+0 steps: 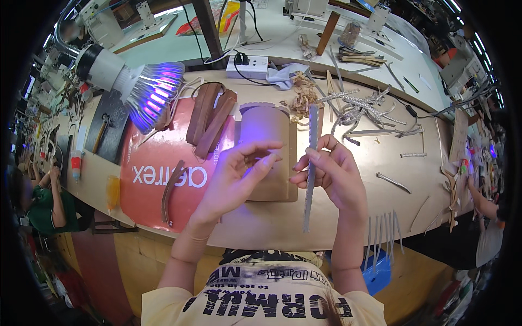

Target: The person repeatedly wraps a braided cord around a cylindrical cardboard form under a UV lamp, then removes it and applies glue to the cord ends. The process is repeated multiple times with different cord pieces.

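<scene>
My right hand [329,174] holds a long, narrow silver strip with scalloped edges [311,163] upright over the workbench, pinched near its middle. My left hand [239,171] hovers just to its left with fingers spread and thumb and forefinger close together; I cannot tell whether anything tiny is pinched there. Beneath both hands lies a brown leather piece with a scalloped top edge [266,136], lit purple by the lamp.
A white lamp with violet LEDs [144,87] hangs over the left. A red mat [157,168] carries brown leather straps [209,119]. Glittery silver strips [356,108] lie scattered to the right, more hang off the front edge [380,233]. Other people sit at left [49,201] and right [484,206].
</scene>
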Motion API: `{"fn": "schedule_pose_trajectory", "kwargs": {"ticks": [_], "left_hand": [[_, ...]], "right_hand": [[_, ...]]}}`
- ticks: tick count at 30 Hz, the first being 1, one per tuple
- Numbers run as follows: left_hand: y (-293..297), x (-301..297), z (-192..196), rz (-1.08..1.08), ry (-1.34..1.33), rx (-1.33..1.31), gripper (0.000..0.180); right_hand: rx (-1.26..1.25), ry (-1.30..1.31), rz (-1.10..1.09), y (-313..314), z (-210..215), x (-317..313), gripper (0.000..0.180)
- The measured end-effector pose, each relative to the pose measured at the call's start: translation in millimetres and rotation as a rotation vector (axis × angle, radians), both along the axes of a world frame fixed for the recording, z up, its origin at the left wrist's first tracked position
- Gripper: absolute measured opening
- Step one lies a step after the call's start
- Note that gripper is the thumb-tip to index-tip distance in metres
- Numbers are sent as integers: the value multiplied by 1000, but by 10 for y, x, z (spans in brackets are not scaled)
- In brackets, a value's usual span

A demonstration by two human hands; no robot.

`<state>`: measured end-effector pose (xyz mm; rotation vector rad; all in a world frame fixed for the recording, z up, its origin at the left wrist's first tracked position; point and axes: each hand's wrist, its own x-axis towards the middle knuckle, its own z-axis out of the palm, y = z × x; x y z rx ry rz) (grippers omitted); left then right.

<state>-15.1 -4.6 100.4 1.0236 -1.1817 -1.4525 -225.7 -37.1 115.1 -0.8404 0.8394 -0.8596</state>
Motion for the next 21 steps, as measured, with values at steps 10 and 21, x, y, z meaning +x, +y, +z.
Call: {"fn": "schedule_pose_trajectory", "kwargs": {"ticks": [10,21], "left_hand": [[-163,-32,9,28,133,-24,29],[-82,5,-6,103,159,40,32]], "right_hand": [[-1127,848,-348,175,-122,201,21],[-936,741,-230,213,-139,205,35]]}}
